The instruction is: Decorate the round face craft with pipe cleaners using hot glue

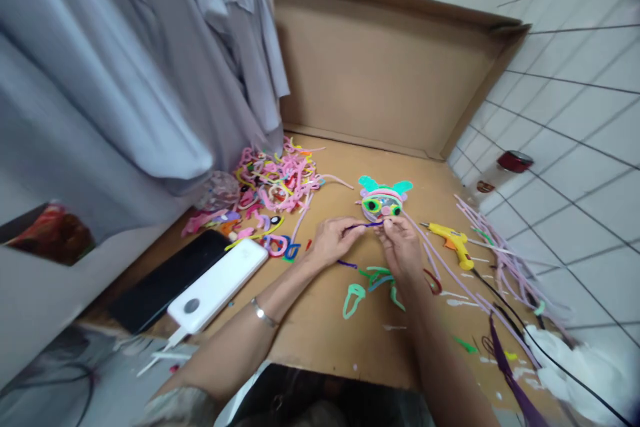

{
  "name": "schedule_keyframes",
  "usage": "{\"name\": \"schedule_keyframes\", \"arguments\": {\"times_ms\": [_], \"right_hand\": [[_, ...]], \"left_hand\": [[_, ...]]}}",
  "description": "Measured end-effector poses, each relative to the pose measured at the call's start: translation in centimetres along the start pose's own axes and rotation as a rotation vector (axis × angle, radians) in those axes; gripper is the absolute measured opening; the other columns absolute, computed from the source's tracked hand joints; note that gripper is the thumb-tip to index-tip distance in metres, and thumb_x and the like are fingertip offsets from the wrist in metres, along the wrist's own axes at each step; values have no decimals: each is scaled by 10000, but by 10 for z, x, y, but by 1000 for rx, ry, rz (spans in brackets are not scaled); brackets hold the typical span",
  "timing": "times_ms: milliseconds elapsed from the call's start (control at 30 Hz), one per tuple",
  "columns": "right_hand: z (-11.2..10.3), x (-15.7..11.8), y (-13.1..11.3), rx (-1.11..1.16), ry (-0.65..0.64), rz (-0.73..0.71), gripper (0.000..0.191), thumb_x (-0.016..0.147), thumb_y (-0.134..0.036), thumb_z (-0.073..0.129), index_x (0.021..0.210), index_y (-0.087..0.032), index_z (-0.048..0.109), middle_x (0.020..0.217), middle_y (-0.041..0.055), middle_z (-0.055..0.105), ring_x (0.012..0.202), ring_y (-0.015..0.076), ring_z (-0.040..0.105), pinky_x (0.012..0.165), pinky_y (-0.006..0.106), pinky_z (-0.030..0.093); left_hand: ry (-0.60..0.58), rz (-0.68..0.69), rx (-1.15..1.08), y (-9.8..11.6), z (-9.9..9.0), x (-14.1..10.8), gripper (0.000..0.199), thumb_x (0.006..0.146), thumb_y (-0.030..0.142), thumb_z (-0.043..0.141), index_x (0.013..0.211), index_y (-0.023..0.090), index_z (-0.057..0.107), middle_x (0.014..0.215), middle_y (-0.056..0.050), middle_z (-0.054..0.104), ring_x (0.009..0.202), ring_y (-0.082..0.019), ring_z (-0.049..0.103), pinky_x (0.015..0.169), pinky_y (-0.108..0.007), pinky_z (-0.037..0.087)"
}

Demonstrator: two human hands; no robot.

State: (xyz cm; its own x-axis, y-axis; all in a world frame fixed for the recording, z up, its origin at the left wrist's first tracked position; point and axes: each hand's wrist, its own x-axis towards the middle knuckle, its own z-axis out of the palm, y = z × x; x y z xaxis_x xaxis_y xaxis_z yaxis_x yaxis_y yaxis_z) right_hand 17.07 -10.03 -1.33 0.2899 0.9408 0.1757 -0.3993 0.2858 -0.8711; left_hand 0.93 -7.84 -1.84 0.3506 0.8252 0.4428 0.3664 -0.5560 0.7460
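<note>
Between my two hands stretches a thin dark blue pipe cleaner (369, 224). The fingers of my left hand (333, 240) pinch one end, and those of my right hand (401, 245) pinch the other. Just beyond them sits a mask-like face (384, 203) with green ears, yellow-green ringed eyes and a pink nose. Another short dark blue piece (347, 264) lies on the cardboard below my left hand. Green bent pieces (354, 300) are on the cardboard near my right wrist.
A yellow glue gun (453, 242) lies at the right, near long lilac pipe cleaners (500, 260). At the left are a heap of pink pieces (285, 180), a white power bank (217, 285) and a black phone (167, 280). Cardboard wall (370, 67) stands behind; grey cloth (150, 67) hangs left.
</note>
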Motion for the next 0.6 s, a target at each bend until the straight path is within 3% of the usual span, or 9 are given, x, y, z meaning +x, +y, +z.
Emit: {"name": "schedule_keyframes", "arguments": {"times_ms": [133,367,467,533,600], "right_hand": [[-1,-3,3,-203,16,-120,217,676,-339,813,782,-203,682,694,-26,705,635,108,638,675,251,500],[5,-5,4,-265,116,-131,246,597,-322,822,744,-183,682,649,-34,677,562,96,594,619,243,472],[5,-3,2,-241,148,-128,295,555,-349,837,729,-182,666,621,-46,655,544,92,583,599,238,473],[3,-1,-1,-237,165,-117,322,548,-371,841,735,-183,658,619,-46,653,538,93,583,576,234,472],[-1,1,-4,-243,169,-82,342,545,-388,846,743,-181,659,624,-37,661,533,94,588,552,227,473]], "left_hand": [[-84,-60,-78,4,-3,-1,402,967,438,424,1078,217,741,938,-26,764,841,-166,668,733,-236,484],[-14,-39,-110,0,1,0,265,923,324,530,1010,195,744,936,-48,755,883,-179,679,828,-267,505],[122,61,-82,18,-2,-3,215,887,279,578,1022,190,719,1067,-93,717,1034,-216,649,952,-349,493],[143,151,-145,39,-4,-9,235,880,319,608,1055,193,700,1151,-109,681,1141,-241,606,1002,-381,476],[-56,253,-214,60,-4,-19,245,898,363,598,1063,213,699,1163,-93,667,1165,-237,595,992,-349,482]]}}
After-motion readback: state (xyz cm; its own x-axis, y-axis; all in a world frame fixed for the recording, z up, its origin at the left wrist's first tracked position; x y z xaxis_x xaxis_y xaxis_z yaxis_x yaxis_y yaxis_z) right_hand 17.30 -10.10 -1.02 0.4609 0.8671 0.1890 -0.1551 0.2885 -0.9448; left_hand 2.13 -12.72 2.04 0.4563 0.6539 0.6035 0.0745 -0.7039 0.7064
